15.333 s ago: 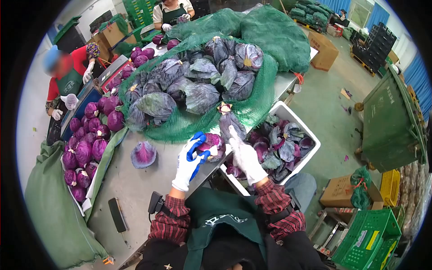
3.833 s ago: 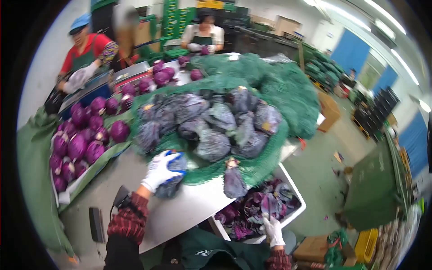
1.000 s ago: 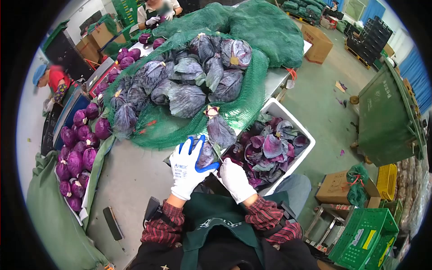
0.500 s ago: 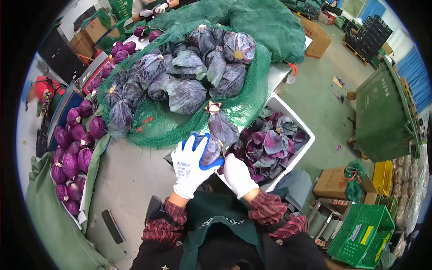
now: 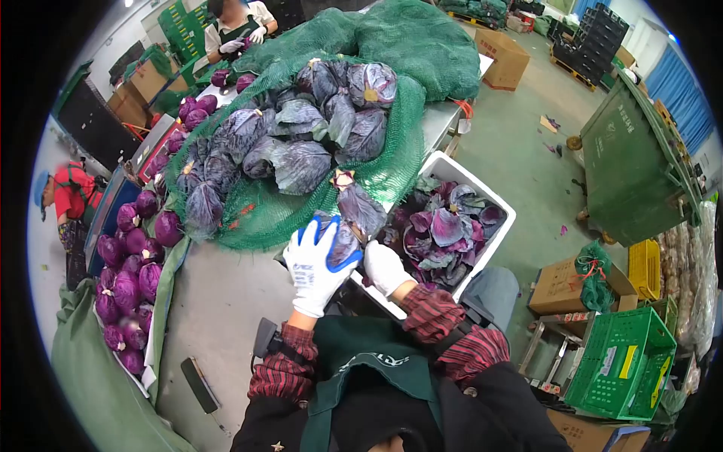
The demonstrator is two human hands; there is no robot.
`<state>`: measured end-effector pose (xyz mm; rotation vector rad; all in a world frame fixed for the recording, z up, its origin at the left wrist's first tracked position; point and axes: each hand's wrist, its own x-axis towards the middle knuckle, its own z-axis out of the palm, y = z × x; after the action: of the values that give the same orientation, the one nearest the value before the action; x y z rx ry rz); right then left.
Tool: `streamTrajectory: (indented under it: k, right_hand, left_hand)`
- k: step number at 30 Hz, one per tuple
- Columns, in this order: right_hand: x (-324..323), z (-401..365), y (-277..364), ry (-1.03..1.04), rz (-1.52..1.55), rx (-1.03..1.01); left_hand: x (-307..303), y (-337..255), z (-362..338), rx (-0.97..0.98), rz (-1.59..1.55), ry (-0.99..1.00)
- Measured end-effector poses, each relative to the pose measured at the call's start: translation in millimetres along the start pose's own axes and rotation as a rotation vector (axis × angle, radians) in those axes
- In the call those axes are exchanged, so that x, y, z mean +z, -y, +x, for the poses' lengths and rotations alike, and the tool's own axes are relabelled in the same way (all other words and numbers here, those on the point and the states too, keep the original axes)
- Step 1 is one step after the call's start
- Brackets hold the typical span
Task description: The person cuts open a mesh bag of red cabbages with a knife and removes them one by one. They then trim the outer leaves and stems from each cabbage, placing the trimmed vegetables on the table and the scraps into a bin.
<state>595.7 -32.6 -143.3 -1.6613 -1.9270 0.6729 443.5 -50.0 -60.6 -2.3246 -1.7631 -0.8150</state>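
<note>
My left hand [image 5: 310, 273], in a white glove with a blue palm, wraps round the side of a red cabbage [image 5: 343, 247] at the table's near edge. My right hand [image 5: 387, 268], in a white glove, is closed at the right side of that cabbage; what it grips is hidden. Just beyond, a loose cabbage leaf piece with a pale cut stem [image 5: 360, 207] lies against the green mesh sack [image 5: 256, 218]. Several dull purple cabbages [image 5: 301, 167] rest on the opened sack. To the right, a white foam box [image 5: 501, 226] holds torn purple leaves [image 5: 444, 226].
Shiny trimmed cabbages [image 5: 128, 290] are heaped at left. A dark-handled knife-like tool [image 5: 199, 383] lies on the table [image 5: 218, 301]. A green wheeled bin [image 5: 633, 158] and green crate [image 5: 617, 365] stand right. Two other people, one a gloved co-worker [image 5: 239, 30], are beyond.
The view has shifted, bringing more of the co-worker at the back and the person at left into sight. My hands stay at the same cabbage, with the right hand slightly shifted.
</note>
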Motion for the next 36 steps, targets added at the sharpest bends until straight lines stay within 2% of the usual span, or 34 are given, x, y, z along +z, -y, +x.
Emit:
streamTrajectory:
  k: [1,2,3,5,6,7,10,13,14,16,19,23,25,26,27,29,31,33,35,36]
  right_hand:
    - [-3,5,1,0.105,-0.028,0.068]
    - [-1,7,6,0.145,0.139,0.139]
    - [-6,6,21,0.175,0.127,0.161]
    - [36,8,8,-0.109,0.031,-0.040]
    - [34,13,13,-0.140,0.146,0.123]
    - [12,13,23,-0.114,0.124,0.100]
    - [-46,13,51,-0.280,0.060,-0.132]
    - [-78,5,76,-0.310,0.109,-0.154]
    - [-75,4,74,-0.245,0.073,-0.072]
    - [-61,6,54,-0.269,0.067,-0.040]
    - [-51,11,33,-0.360,0.092,-0.007]
    - [-39,26,4,-0.368,-0.022,0.027]
    - [-45,30,-4,-0.378,-0.070,0.128]
    - [-56,33,-13,-0.158,0.413,0.442]
    - [-52,39,-36,-0.067,0.467,0.466]
    - [-20,33,-59,-0.289,-0.089,0.239]
    - [-25,30,-51,-0.271,-0.046,0.224]
    - [-33,25,-33,-0.341,-0.102,0.136]
    - [-42,20,-9,-0.352,0.005,0.124]
    - [-44,16,0,-0.351,0.074,0.106]
  left_hand:
    - [3,12,-3,-0.002,-0.106,-0.069]
    - [12,31,-8,0.020,-0.224,-0.106]
    - [13,42,-11,0.066,-0.303,-0.122]
    - [9,40,-16,0.047,-0.257,-0.132]
    - [6,37,-14,0.050,-0.254,-0.144]
    - [4,35,-10,0.035,-0.349,-0.179]
    - [-7,29,13,0.006,-0.478,-0.204]
    - [10,29,38,-0.024,-0.614,-0.236]
    - [27,33,42,-0.072,-0.685,-0.194]
    - [50,31,40,-0.175,-0.842,-0.101]
    - [47,17,40,-0.098,-0.470,-0.104]
    - [38,-8,49,-0.091,-0.390,-0.159]
    - [37,-23,51,-0.060,-0.377,-0.110]
    - [36,-32,48,-0.036,-0.287,-0.088]
    - [34,-42,42,-0.012,-0.195,-0.068]
    - [41,-50,32,0.056,-0.097,-0.144]
    - [26,-45,35,0.021,-0.157,-0.075]
    - [7,-41,46,-0.016,-0.151,0.048]
    - [4,-35,50,0.146,-0.046,-0.049]
    - [9,-27,47,0.165,-0.090,-0.013]
